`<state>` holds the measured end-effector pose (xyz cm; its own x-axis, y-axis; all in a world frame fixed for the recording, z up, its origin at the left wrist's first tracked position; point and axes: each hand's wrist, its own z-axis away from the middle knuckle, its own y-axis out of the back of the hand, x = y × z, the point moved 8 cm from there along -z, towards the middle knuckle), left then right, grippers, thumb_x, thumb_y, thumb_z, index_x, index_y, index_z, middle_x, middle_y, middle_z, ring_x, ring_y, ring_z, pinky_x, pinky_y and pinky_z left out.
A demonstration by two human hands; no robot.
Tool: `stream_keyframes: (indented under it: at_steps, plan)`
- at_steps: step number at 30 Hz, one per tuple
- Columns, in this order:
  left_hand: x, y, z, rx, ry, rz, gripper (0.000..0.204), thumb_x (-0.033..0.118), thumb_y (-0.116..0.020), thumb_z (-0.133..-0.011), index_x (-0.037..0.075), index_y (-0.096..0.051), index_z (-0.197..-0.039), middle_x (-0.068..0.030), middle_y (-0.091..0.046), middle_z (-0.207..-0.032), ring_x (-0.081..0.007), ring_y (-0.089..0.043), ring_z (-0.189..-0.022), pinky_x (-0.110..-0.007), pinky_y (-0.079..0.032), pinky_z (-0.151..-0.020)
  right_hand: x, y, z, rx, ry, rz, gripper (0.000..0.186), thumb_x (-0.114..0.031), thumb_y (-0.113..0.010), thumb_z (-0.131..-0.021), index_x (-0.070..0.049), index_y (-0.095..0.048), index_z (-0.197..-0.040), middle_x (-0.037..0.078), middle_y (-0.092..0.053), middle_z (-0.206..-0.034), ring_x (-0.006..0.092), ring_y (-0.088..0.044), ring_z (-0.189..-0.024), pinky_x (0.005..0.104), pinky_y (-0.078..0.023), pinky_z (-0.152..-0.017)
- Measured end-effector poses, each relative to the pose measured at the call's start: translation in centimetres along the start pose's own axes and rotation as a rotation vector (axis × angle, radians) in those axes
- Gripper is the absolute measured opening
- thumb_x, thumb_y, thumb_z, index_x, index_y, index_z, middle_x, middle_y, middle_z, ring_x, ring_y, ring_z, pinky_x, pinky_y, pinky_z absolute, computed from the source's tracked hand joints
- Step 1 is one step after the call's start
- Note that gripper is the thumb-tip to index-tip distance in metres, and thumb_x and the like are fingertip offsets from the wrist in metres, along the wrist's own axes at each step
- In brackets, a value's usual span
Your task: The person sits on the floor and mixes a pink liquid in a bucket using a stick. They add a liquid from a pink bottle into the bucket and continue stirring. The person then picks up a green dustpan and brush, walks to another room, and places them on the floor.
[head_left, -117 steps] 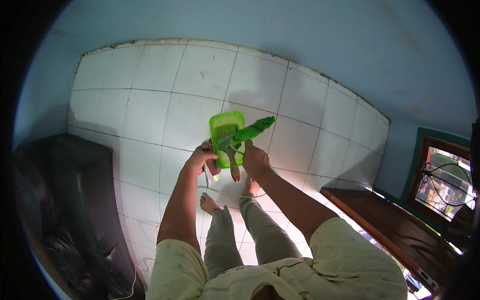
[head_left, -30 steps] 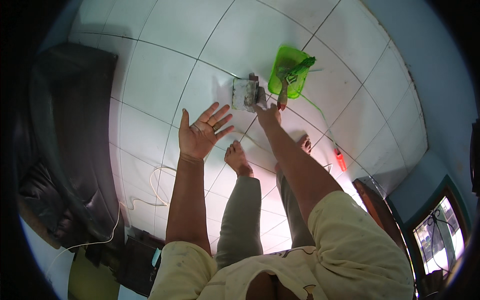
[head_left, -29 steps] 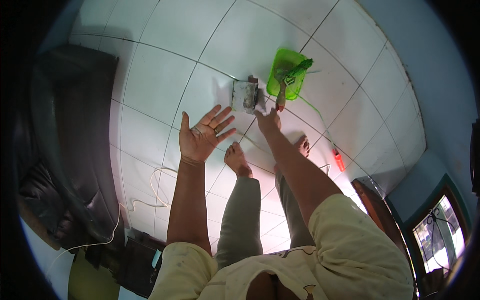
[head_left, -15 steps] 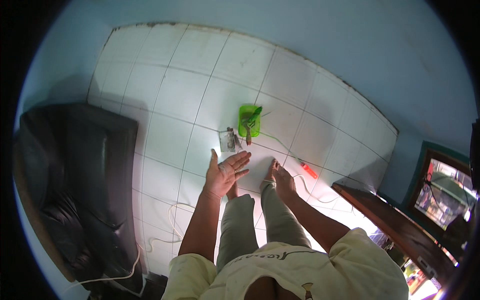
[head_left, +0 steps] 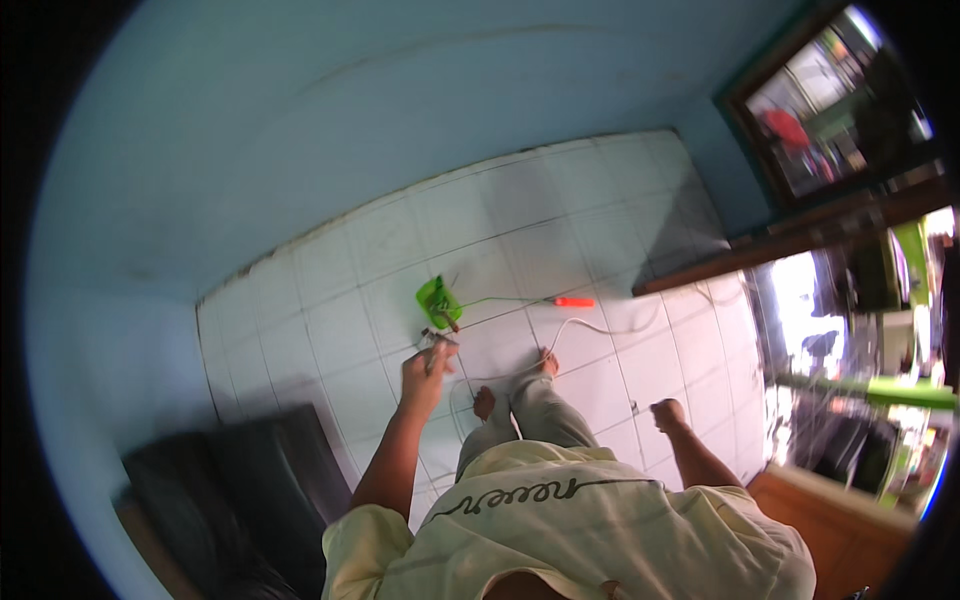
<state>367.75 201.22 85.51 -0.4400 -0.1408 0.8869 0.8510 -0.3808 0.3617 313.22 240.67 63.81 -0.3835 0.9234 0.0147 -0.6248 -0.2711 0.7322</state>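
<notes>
Grey metal hand tool (head_left: 433,352), which had lain on the white tiled floor (head_left: 590,240) beside the green plastic tray (head_left: 437,301) half a second earlier, was now lifted in the left hand (head_left: 424,375), grip closed on it; the right hand (head_left: 668,413) had drawn back into a loose empty fist; the orange-handled tool (head_left: 574,301) stayed on the floor.

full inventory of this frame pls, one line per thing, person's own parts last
green plastic tray: 1, bright green, on the white floor tiles ahead of the feet
orange-handled tool: 1, orange, on the tiles right of the tray
white cord: 1, white, trailing over the tiles near the feet
small grey device: 1, grey, in the left hand; too blurred to identify
black sofa: 1, black, lower left
wooden cabinet: 1, dark brown, right
left hand: 1, gripping the device
right hand: 1, closed fist, apparently empty
bare feet: 2, on the tiles
</notes>
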Motion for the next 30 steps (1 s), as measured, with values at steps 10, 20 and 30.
stream_keyframes:
  at_steps: [10, 20, 30]
  plan:
    - [-23.2, 1.7, 6.9, -0.213, 0.718, -0.509, 0.024, 0.022, -0.065, -0.083, 0.006, -0.07, -0.065, -0.0049, -0.062, -0.054, -0.0235, -0.064, -0.055, -0.035, -0.054, -0.057, 22.3, -3.3, 16.1, -0.275, -0.334, -0.497, 0.034, -0.031, -0.067, -0.093, 0.002, -0.071, -0.088, 0.015, -0.072, -0.079, 0.0289, -0.073, -0.069, 0.0418, -0.06, -0.057]
    - [-12.0, -21.8, 12.5, -0.305, 0.687, -0.362, 0.041, 0.02, -0.068, -0.09, 0.0, -0.062, -0.126, -0.0147, -0.068, -0.106, -0.0301, -0.067, -0.088, -0.046, -0.059, -0.071, 42.6, 1.9, 13.3, -0.157, -0.228, -0.724, 0.032, -0.03, -0.067, -0.091, 0.0, -0.073, -0.099, 0.012, -0.07, -0.072, 0.0243, -0.068, -0.059, 0.0389, -0.057, -0.056]
    - [18.6, -61.3, 20.6, -0.975, -0.38, -1.161, 0.042, 0.02, -0.069, -0.083, 0.0, -0.062, -0.119, -0.0277, -0.068, -0.114, -0.0421, -0.065, -0.109, -0.049, -0.053, -0.095, 70.9, 6.8, 14.0, 0.236, -0.608, -1.216, 0.023, -0.018, -0.064, -0.092, 0.002, -0.065, -0.103, 0.01, -0.066, -0.074, 0.022, -0.066, -0.057, 0.0372, -0.055, -0.048]
